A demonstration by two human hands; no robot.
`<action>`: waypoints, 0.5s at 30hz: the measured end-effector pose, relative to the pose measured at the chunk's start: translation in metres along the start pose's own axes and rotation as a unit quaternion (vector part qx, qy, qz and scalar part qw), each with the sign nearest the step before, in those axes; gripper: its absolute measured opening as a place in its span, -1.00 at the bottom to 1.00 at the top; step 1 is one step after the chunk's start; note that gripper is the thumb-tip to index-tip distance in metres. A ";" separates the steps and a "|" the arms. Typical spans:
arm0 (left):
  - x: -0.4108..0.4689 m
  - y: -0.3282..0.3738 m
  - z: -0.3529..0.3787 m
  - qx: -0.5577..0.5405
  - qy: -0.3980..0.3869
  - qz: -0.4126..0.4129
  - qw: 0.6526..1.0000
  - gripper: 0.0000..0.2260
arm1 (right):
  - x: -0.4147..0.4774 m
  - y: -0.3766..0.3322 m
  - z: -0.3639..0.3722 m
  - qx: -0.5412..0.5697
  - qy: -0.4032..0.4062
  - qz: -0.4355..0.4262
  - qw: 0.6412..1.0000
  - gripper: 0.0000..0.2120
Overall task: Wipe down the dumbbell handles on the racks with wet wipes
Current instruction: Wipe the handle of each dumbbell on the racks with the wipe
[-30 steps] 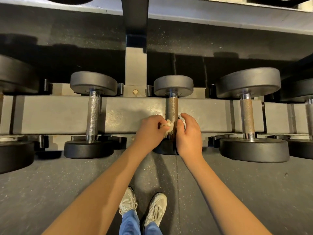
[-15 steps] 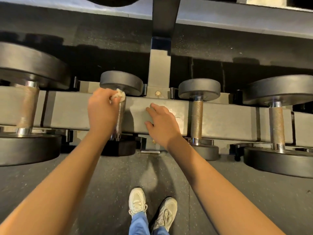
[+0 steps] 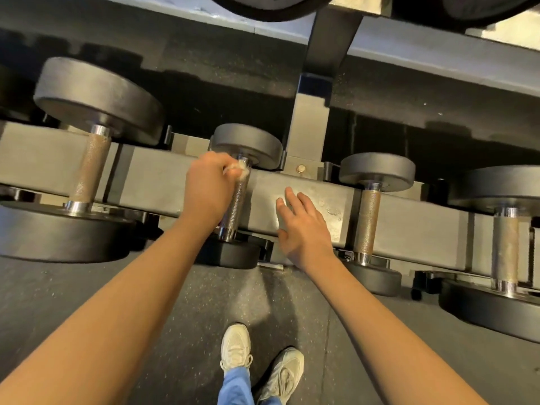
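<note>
The left hand [image 3: 209, 190] squeezes a crumpled wet wipe [image 3: 240, 170] against the top of a small dumbbell's handle [image 3: 237, 203], which sits across the rack's grey bar [image 3: 157, 185]. The right hand [image 3: 302, 229] lies flat and open on that bar, holding nothing, probably to steady the person.

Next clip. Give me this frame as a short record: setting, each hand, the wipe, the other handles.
setting: dumbbell rack, seen from above
left hand: grips wipe against the far end of a handle
right hand: open, fingers spread over the rack beam, contact unclear
other handles: three, untouched
floor: white shoes
</note>
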State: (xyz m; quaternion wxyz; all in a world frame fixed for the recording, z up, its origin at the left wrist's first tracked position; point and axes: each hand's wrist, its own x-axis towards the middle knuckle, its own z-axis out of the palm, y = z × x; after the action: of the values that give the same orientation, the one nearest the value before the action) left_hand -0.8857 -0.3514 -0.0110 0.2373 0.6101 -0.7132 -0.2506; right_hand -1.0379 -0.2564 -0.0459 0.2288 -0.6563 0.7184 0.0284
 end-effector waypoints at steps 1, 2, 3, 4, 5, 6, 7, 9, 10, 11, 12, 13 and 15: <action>0.003 0.000 0.003 0.000 0.016 -0.001 1.000 -0.87 | 0.000 0.000 0.001 -0.003 0.001 0.001 1.000 -0.42; 0.004 -0.001 0.006 -0.008 0.025 -0.009 1.000 -0.87 | 0.001 0.000 0.002 -0.005 0.003 0.003 1.000 -0.42; 0.003 -0.001 0.007 -0.020 0.023 -0.020 0.999 -0.87 | 0.001 0.000 0.002 -0.006 0.005 0.003 1.000 -0.42; 0.000 -0.003 0.008 -0.029 0.010 -0.029 0.999 -0.87 | 0.002 -0.001 0.003 -0.007 0.007 0.004 1.000 -0.42; -0.005 -0.004 0.008 -0.029 -0.007 -0.032 0.999 -0.87 | 0.001 -0.002 0.003 -0.008 0.007 0.006 1.000 -0.42; -0.010 -0.006 0.007 -0.019 -0.023 -0.030 0.999 -0.87 | 0.001 -0.002 0.004 -0.009 0.007 0.008 1.000 -0.42; -0.015 -0.007 0.006 -0.004 -0.036 -0.025 0.999 -0.88 | 0.001 -0.003 0.004 -0.009 0.007 0.010 1.000 -0.41; -0.022 -0.009 0.003 0.022 -0.049 -0.012 0.999 -0.88 | 0.001 -0.003 0.004 -0.007 0.007 0.012 1.000 -0.42; -0.024 -0.010 0.002 0.028 -0.050 -0.005 0.998 -0.88 | 0.000 -0.003 0.005 -0.004 0.006 0.013 1.000 -0.42; -0.023 -0.010 0.000 0.026 -0.048 -0.001 0.998 -0.89 | 0.000 -0.003 0.004 -0.002 0.006 0.013 1.000 -0.42; -0.019 -0.009 -0.002 0.014 -0.043 -0.002 0.999 -0.90 | 0.000 -0.003 0.004 -0.001 0.008 0.012 1.000 -0.42; -0.013 -0.009 -0.003 -0.007 -0.035 -0.011 0.999 -0.90 | 0.000 -0.003 0.004 -0.003 0.010 0.010 1.000 -0.41; -0.001 -0.007 -0.002 -0.039 -0.020 -0.036 0.998 -0.91 | 0.001 -0.002 0.004 -0.004 0.009 0.005 1.000 -0.41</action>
State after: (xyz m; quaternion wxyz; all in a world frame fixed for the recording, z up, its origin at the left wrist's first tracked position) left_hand -0.8788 -0.3518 -0.0136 0.2377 0.6206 -0.6849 -0.2988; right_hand -1.0352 -0.2562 -0.0490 0.2196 -0.6538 0.7236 0.0261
